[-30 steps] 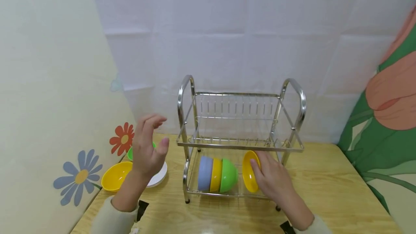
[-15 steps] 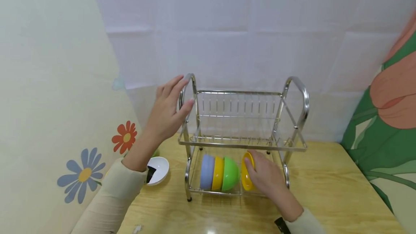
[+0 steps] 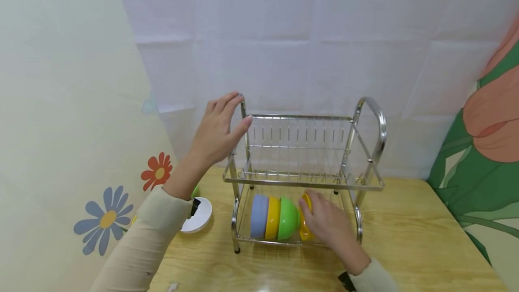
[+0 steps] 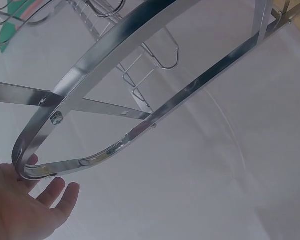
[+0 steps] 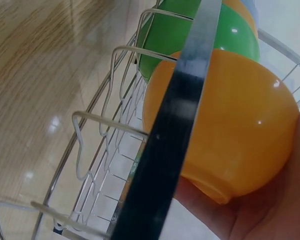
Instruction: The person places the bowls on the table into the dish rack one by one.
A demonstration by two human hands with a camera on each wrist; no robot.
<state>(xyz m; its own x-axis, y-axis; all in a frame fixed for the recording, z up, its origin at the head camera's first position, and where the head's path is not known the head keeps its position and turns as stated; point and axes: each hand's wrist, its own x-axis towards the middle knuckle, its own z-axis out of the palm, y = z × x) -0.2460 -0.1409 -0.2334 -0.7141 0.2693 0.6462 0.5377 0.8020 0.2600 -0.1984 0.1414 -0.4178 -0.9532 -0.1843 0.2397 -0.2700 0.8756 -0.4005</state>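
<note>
My right hand (image 3: 330, 220) grips a yellow bowl (image 5: 240, 135) on the lower tier of the metal dish rack (image 3: 304, 184). The bowl stands on edge, its rounded underside facing the right palm. In the right wrist view it overlaps a green bowl (image 5: 235, 42). That green bowl (image 3: 287, 220), another yellow bowl (image 3: 272, 220) and a blue bowl (image 3: 258, 217) stand on edge in a row to its left. My left hand (image 3: 216, 134) is up at the rack's left side loop (image 4: 32, 167), fingers extended around its curved top, thumb held apart.
A white bowl (image 3: 198, 215) lies on the wooden table (image 3: 409, 238) left of the rack, with a bit of green (image 3: 195, 191) showing behind it. My left sleeve (image 3: 146, 238) hides part of that side. A white cloth (image 3: 284, 48) hangs behind the rack.
My left hand has risen and moved right to the rack's side loop. My right hand has moved the yellow bowl left, close against the green one.
</note>
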